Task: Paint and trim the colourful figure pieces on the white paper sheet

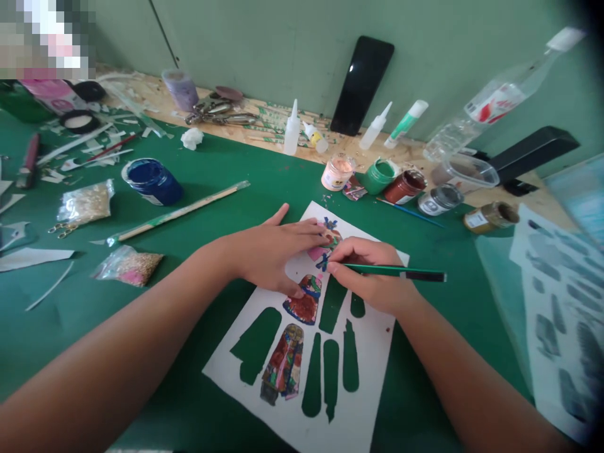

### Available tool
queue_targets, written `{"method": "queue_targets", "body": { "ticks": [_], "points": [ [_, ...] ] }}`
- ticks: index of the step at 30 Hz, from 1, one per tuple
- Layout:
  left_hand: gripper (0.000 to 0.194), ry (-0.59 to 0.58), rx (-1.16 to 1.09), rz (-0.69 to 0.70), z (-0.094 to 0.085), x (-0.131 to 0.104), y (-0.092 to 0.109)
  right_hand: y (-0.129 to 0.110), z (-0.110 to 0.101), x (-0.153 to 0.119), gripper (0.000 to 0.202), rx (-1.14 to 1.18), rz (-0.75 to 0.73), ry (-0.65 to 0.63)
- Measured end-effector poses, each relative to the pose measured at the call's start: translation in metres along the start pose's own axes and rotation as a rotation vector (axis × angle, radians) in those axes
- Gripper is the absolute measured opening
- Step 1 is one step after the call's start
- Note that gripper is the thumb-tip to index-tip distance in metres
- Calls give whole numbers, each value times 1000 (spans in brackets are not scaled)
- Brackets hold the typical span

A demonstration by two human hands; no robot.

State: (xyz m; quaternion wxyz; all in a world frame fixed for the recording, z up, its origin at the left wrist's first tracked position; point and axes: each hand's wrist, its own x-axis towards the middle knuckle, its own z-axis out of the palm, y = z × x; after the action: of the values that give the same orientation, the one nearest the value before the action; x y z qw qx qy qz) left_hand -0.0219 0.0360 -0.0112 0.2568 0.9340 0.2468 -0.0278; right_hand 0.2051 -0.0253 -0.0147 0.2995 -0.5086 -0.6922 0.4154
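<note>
A white paper sheet with several cut-out shapes and painted figures lies on the green mat. My left hand rests flat on the sheet's upper part, fingers spread, pinning it down. My right hand grips a green paintbrush like a pen, its tip at the small painted figure near the sheet's top. Two more painted figures sit lower on the sheet.
An open blue paint jar stands at left, next to a long stick in a wrapper and bead bags. Pink, green, red, silver and gold paint jars line the back. Glue bottles, a phone and printed sheets surround the mat.
</note>
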Motion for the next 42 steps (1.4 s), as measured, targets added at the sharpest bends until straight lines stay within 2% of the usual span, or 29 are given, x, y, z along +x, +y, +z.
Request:
{"method": "queue_targets", "body": {
  "ticks": [2,4,8,10,14,18,21,27,33,42],
  "points": [
    [91,24,-2,21,-1,1,1,5,1,4,6,40,-70,-24],
    [85,41,29,0,-3,0,2,8,4,7,6,38,-70,-6],
    [67,31,98,-86,-3,-5,7,7,9,7,9,-47,9,186],
    [67,18,107,-127,1,-5,9,6,7,5,14,-80,19,211],
    [75,-18,105,-140,5,-3,8,6,-1,4,11,-89,-16,82],
    [77,-31,76,-101,3,-2,2,13,-7,10,4,-131,-209,-28],
    [70,3,71,-88,2,0,1,19,-10,16,6,-108,-291,-64],
    [51,87,67,-74,6,7,2,25,-14,20,3,-62,-283,-134],
    [64,55,51,-73,7,8,-2,28,-14,22,3,-41,-264,-157],
    [61,43,60,-71,8,9,-4,27,-16,23,1,-75,-267,-211]
  ]
}}
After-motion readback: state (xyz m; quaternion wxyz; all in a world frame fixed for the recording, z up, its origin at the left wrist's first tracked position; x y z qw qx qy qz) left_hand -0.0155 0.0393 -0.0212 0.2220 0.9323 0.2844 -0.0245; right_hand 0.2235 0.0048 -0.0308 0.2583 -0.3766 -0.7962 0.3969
